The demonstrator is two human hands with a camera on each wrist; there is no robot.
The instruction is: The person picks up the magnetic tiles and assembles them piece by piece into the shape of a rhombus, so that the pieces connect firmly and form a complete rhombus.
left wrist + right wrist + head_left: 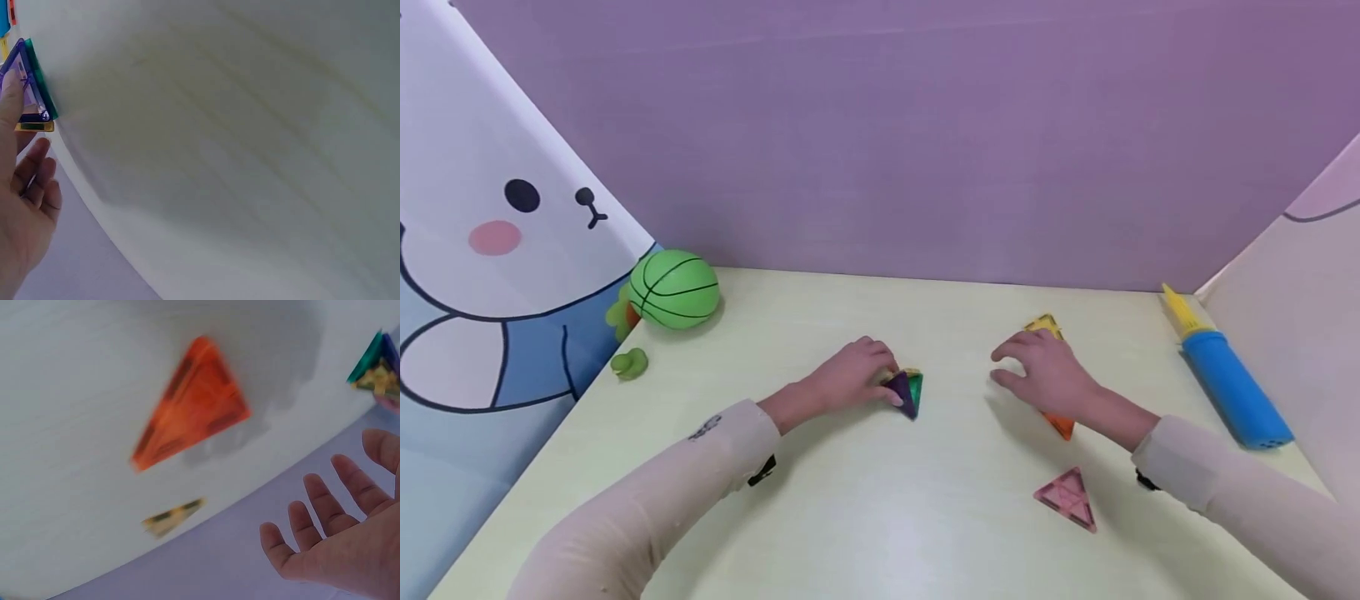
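My left hand (853,375) pinches a small cluster of triangular magnetic tiles, its thumb on the purple tile (902,393). A green tile (916,388) stands against the purple one, and a yellow tile (37,126) shows at the cluster's edge in the left wrist view. Across from it, my right hand (1051,375) hovers with fingers spread and nothing between them. Beneath that hand lies an orange triangular tile (197,406), partly covered in the head view. Past its knuckles lies another yellow tile (1045,323). A pink triangular tile (1070,500) lies nearer me.
A green ball (674,289) with black lines sits at the table's back left, beside a small green toy (629,364). Along the right edge lies a blue hand pump (1236,387) with a yellow nozzle. A purple wall (925,150) borders the table (880,517) behind.
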